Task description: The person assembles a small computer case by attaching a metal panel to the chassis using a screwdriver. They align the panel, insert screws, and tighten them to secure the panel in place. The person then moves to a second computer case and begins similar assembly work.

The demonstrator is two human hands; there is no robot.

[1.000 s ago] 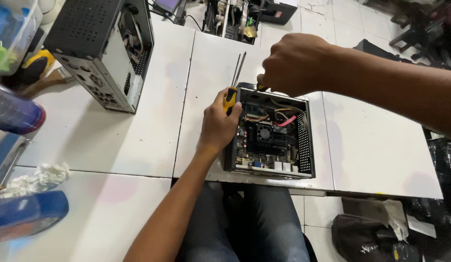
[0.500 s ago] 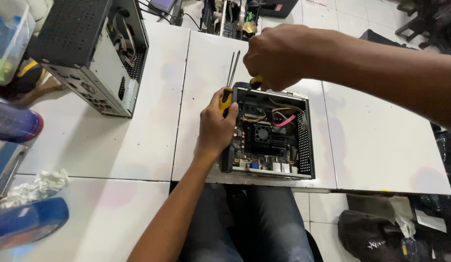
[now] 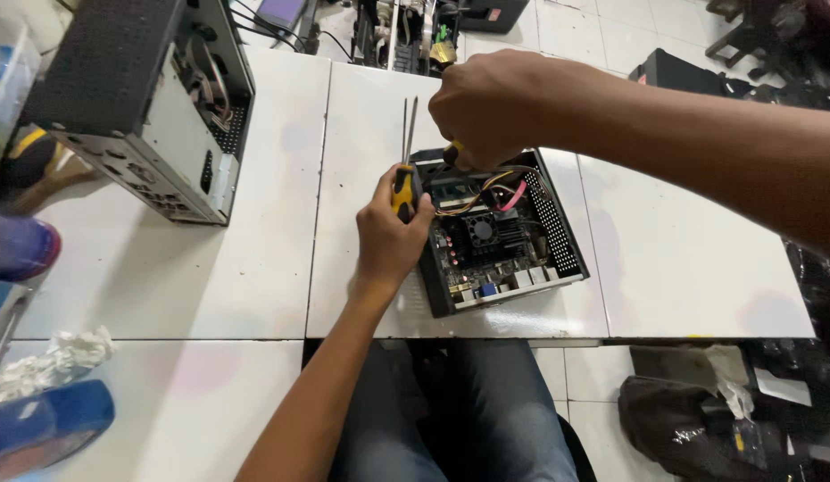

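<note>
Computer case (image 3: 558, 245) between both hands (image 3: 393, 234).

Left hand (image 3: 393, 236) grips screwdrivers (image 3: 404, 183); right hand (image 3: 486, 107) over computer case (image 3: 500, 236)

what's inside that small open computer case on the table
Inside the small open case: a circuit board with a black cooling fan, yellow and pink cables, rear ports. The right hand covers the far corner.
</note>
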